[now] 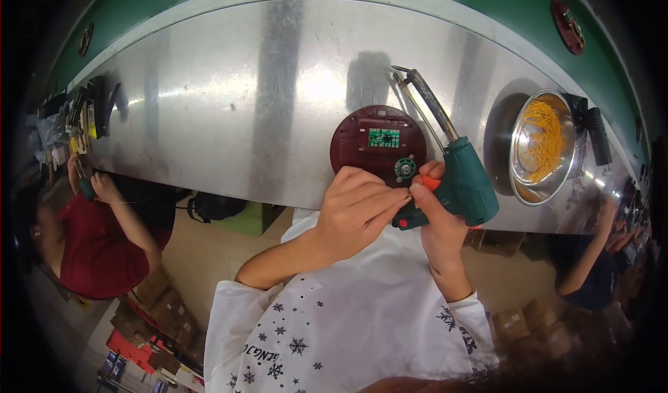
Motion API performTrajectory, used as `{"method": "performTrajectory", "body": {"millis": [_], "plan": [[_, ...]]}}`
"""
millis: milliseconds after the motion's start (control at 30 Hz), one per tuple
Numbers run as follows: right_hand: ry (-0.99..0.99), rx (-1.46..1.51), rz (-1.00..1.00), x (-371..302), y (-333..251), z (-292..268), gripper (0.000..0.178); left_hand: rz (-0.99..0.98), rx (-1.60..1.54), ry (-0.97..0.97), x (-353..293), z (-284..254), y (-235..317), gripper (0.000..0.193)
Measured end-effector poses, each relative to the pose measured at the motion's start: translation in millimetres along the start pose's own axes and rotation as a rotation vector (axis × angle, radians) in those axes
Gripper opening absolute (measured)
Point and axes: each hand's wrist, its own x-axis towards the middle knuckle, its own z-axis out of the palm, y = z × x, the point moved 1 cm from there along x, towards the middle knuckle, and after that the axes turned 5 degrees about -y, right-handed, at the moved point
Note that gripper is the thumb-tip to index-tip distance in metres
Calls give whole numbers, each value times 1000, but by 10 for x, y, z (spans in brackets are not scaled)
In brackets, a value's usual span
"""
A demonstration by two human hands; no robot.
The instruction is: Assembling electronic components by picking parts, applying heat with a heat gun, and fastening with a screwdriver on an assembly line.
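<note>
A dark red disc (351,149) lies on the metal table (209,114), with a green board (383,137) and a small round part (406,168) on its face. At the disc's near edge, the left hand (355,203) pinches a thin yellowish strand (410,194), fingertips close together. Right of that edge, the right hand (443,219) is closed around a green gun (470,181), its thumb by the strand; whether it grips the strand too, I cannot tell. Well right of the disc stands a bowl (516,167) of yellow wires (541,139).
</note>
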Motion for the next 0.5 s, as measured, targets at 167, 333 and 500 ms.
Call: {"method": "performTrajectory", "body": {"millis": [167,333,500], "plan": [[-36,36,-28,4,30,-8,34,-65,-31,-2,-18,-3,-3,18],[9,130,66,6,-58,-49,27,-98,38,105,59,-104,-14,20],[-44,31,57,-139,-184,-320,23,-204,76,299,98,-10,-143,11]]}}
